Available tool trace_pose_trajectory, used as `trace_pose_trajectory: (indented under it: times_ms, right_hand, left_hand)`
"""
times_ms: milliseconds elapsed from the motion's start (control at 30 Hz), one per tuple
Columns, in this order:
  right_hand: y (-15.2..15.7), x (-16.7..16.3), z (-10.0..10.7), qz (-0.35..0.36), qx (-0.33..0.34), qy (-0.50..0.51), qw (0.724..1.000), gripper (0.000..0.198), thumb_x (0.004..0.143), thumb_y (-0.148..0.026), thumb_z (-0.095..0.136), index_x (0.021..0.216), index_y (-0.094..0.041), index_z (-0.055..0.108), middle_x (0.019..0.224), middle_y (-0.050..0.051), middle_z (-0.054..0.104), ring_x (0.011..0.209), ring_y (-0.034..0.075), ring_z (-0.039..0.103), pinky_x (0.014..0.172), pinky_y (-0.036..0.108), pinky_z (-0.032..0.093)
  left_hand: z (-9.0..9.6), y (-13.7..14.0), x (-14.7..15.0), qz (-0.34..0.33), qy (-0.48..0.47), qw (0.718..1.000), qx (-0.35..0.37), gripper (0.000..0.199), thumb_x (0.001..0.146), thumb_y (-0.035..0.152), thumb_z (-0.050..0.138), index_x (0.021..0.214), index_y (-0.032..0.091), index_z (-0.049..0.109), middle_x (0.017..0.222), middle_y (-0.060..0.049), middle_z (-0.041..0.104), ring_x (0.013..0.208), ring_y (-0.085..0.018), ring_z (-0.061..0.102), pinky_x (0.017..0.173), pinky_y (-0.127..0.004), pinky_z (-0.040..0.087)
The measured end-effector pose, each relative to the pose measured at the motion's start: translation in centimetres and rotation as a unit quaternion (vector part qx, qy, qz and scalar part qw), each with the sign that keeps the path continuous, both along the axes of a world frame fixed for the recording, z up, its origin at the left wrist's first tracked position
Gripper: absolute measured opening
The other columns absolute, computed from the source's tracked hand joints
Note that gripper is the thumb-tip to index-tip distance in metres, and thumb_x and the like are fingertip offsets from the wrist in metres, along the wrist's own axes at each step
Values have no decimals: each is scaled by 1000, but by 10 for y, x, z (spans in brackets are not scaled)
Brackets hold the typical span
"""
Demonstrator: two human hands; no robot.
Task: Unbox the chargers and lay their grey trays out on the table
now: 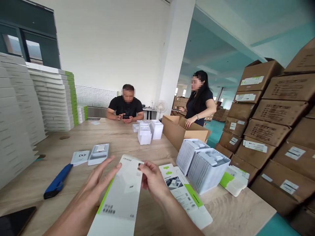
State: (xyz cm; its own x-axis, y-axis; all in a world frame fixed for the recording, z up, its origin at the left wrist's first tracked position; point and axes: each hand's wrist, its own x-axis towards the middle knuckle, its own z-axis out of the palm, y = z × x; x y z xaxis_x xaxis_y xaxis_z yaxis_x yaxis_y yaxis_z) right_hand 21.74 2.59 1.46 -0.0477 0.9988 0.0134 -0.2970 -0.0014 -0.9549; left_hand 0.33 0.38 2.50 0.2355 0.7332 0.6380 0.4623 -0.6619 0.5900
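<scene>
A flat white product carton [123, 196] with a green edge and printed text slants up in front of me. My right hand [154, 180] pinches its upper right edge between thumb and fingers. Along the green left edge, my left hand [97, 180] has its fingers stretched out, with a fingertip at the carton's upper left side. Beyond the left hand lies a shallow white tray [98, 158] with a small white item in it, beside a printed leaflet [80, 158]. Another flat carton [184, 193], white and green, rests on the table right of my right hand.
A blue-handled cutter [57, 182] and a dark phone [17, 221] lie left. Nested white trays [209, 167] stand right, near an open cardboard box [173, 131] where a person [200, 101] stands. Another person [125, 106] sits opposite. Stacked white boxes [51, 98] and brown cartons [275, 114] flank the table.
</scene>
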Motion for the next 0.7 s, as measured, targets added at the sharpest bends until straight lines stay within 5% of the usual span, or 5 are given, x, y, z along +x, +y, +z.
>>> trace_pose_trajectory:
  times_ms: [167,300,467,567,700]
  right_hand:
    - [6,1,-16,20,5,-180,983,52,82,-66,54,68,-17,62,52,-1,56,36,9,43,37,22,26]
    - [15,20,-24,-101,65,-260,958,58,83,-70,50,79,-15,69,55,-1,54,42,11,45,44,25,34]
    - [25,16,-8,-186,145,-254,938,44,85,-59,56,82,-16,67,62,0,58,59,16,54,58,28,43]
    - [40,-19,14,-98,217,-320,917,30,86,-45,58,85,-17,69,76,4,68,71,18,61,68,28,48]
    - [89,-95,33,81,310,-488,812,19,89,-25,53,92,-21,72,96,2,73,87,16,65,77,26,48]
  left_hand:
    - [-17,9,7,-31,-74,986,-146,38,74,47,72,108,29,72,112,-6,73,107,-34,65,94,-40,52]
    - [-22,15,11,-39,-222,897,-381,47,82,51,60,113,15,64,113,-12,73,101,-34,69,86,-43,55]
    - [-27,18,11,-94,-189,878,-430,35,75,30,64,106,13,66,104,-10,76,95,-31,71,84,-42,54]
    - [-31,20,8,-123,-164,875,-439,30,71,24,62,99,13,68,98,-8,77,93,-31,70,81,-40,54]
    - [-37,23,1,-147,-135,867,-456,30,68,22,63,95,14,70,97,-6,76,92,-30,70,81,-38,53]
